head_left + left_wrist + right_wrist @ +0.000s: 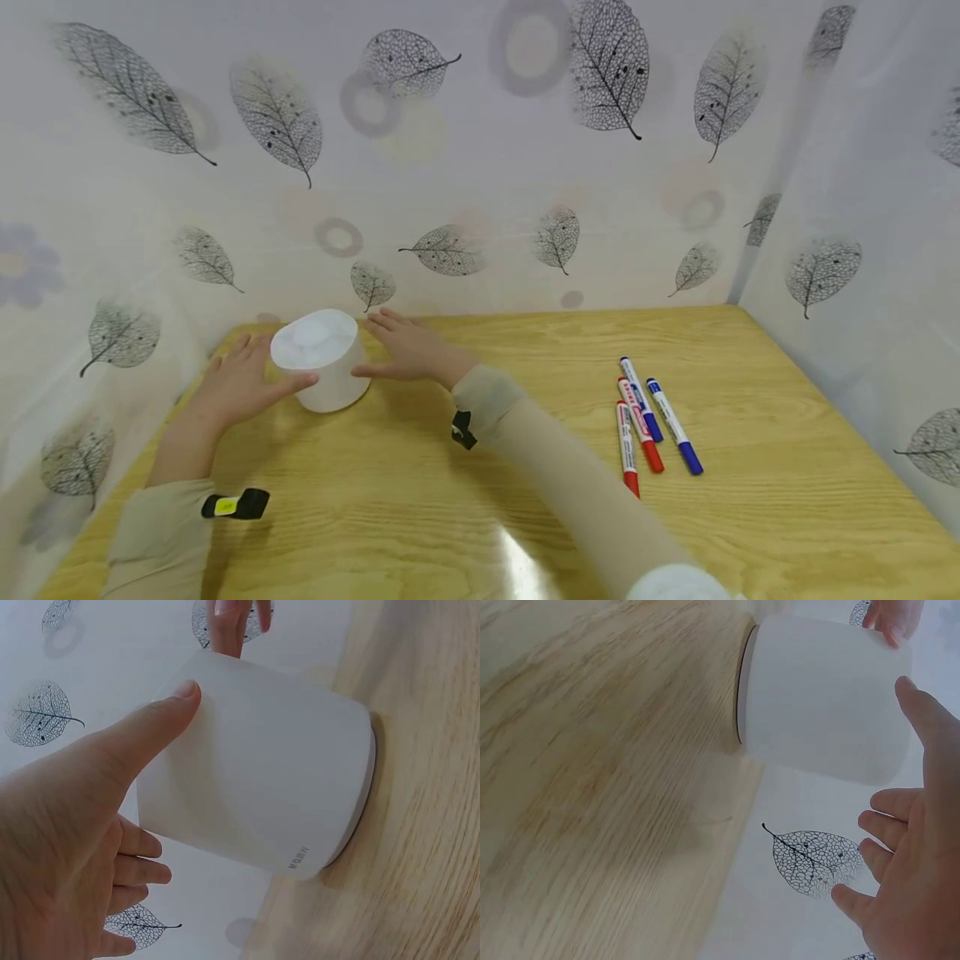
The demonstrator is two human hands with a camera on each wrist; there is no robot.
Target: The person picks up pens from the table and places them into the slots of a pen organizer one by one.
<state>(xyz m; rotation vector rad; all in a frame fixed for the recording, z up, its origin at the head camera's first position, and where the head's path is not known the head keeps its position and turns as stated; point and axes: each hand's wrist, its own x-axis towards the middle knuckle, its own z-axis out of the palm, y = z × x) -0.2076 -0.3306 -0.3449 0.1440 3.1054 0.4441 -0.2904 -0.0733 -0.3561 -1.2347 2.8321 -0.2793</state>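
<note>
A white round pen holder (341, 385) with dividers inside stands at the back left of the wood-grain table. My left hand (231, 385) is at its left side, fingers spread and the thumb stretched across its front near the rim. On the other side my right hand (420, 352) has its fingers extended, the thumb tip close to the wall. Small grey lettering marks the holder's side (298, 857) in the left wrist view. The right wrist view shows its plain wall (817, 697), with the right thumb near the upper edge and the other fingers apart from it.
Several whiteboard markers lie to the right on the table (765, 400): a blue-capped marker (675, 427), another blue one (641, 398), a red-capped marker (641, 425) and another red one (627, 446). A leaf-patterned curtain (480, 167) hangs behind the table and along both sides.
</note>
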